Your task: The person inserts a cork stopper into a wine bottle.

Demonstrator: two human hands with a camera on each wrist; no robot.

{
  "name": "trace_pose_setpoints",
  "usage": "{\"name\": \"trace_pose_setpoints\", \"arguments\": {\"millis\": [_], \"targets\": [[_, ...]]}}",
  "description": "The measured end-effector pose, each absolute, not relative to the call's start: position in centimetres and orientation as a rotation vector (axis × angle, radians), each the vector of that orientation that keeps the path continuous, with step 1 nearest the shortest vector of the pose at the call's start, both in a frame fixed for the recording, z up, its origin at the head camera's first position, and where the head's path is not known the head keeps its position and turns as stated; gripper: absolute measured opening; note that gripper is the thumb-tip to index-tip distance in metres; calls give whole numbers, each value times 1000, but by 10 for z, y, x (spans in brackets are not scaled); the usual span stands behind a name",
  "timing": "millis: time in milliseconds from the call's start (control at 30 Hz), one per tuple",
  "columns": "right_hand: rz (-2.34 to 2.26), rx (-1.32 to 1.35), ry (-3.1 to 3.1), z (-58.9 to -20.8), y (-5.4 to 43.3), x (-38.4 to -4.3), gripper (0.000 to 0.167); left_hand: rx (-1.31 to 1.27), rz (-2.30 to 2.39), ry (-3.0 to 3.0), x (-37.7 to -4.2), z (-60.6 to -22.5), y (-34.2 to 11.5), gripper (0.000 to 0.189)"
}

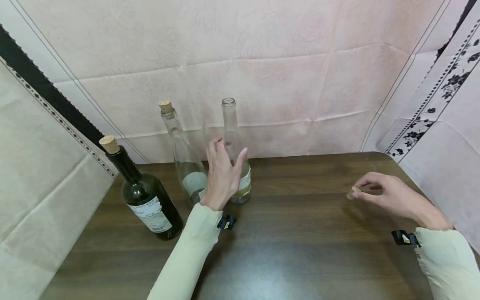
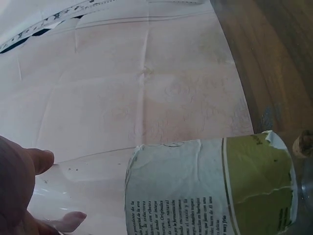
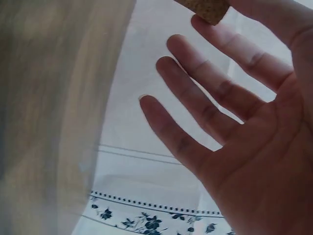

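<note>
My left hand [image 1: 223, 177] is at the shoulder of a clear glass bottle [image 1: 231, 125] without a cork, whose mouth is uncovered. Its fingers reach round the far side and its thumb lies along the near right side. In the left wrist view, a fingertip shows through the glass, and the bottle's torn white and olive-green label [image 2: 178, 191] faces the camera. Off to the right, my right hand [image 1: 390, 198] pinches a small cork [image 3: 211, 10] between thumb and index finger, just over the table. Its other fingers stand apart from the cork.
Left of the uncorked bottle stands another clear bottle [image 1: 183, 154] with a cork in its mouth. A dark green corked bottle [image 1: 150, 208] is nearer on the left. Pale patterned cloth [image 1: 285, 83] hangs behind and beside the brown wooden table [image 1: 292, 250].
</note>
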State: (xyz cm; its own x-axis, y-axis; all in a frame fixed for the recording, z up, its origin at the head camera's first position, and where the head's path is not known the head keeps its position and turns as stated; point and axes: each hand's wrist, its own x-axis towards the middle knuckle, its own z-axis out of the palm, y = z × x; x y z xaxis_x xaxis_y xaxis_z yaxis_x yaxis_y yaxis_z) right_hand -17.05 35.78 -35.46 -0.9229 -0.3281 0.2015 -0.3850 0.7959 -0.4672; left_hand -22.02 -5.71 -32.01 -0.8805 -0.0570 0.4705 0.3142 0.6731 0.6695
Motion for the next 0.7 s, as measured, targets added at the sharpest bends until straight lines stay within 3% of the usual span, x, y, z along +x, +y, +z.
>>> {"name": "trace_pose_setpoints", "arguments": {"millis": [233, 700], "targets": [[775, 622, -2692, -342, 344, -165, 21, -261, -1081, -2401, -213, -324, -56, 53], [695, 588, -2545, -316, 322, -153, 23, -319, -1020, -2441, -189, -324, -55, 57]]}}
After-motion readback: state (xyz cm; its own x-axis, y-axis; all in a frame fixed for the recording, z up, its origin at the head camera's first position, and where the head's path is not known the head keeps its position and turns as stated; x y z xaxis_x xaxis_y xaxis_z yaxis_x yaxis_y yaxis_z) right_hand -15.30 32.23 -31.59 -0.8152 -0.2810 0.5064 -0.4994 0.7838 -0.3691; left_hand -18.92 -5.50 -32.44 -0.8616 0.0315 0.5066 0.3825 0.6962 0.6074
